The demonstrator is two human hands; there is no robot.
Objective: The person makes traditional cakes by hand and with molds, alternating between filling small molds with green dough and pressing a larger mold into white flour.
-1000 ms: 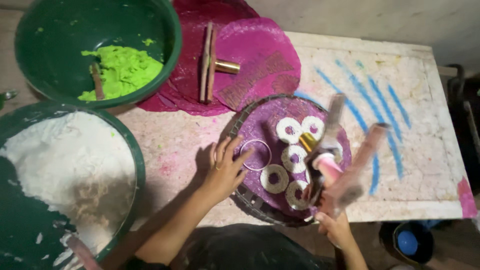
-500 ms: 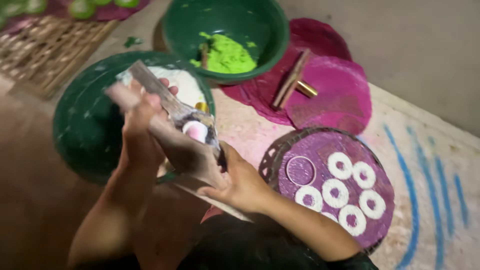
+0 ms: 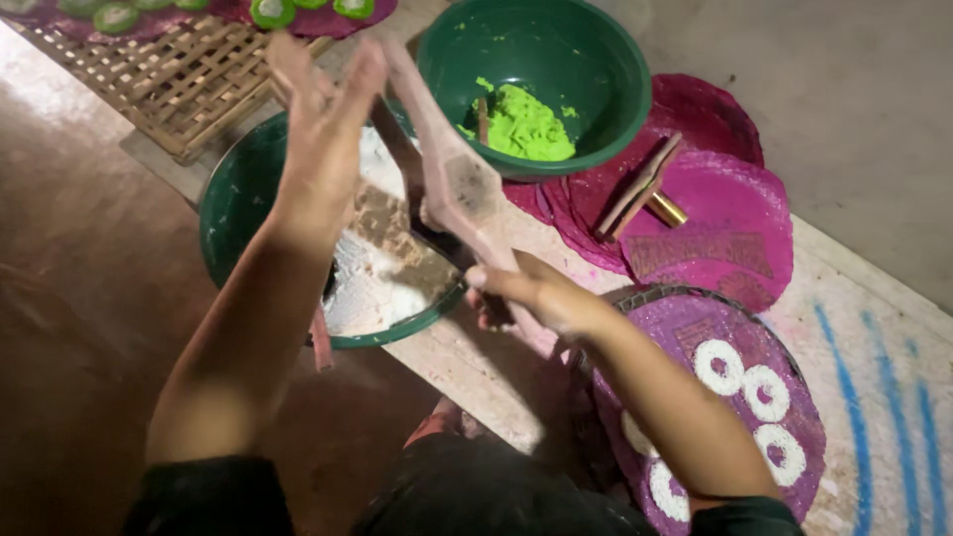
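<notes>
My right hand grips the lower end of a long wooden mould, held tilted over a green bowl of white flour. My left hand is raised above that bowl with fingers spread, close to the mould's upper end; whether it touches it I cannot tell. To the right, a round purple tray carries several white ring-shaped cakes.
A second green bowl holds bright green dough. Pink cloth mats lie beside it with a wooden tool and brass ring on top. A bamboo lattice rack with green cakes stands at the upper left. Blue streaks mark the table at right.
My view and hands have swung left from the purple tray to over the flour bowl. The mould now stands more upright, and my left hand has lifted and spread its fingers.
</notes>
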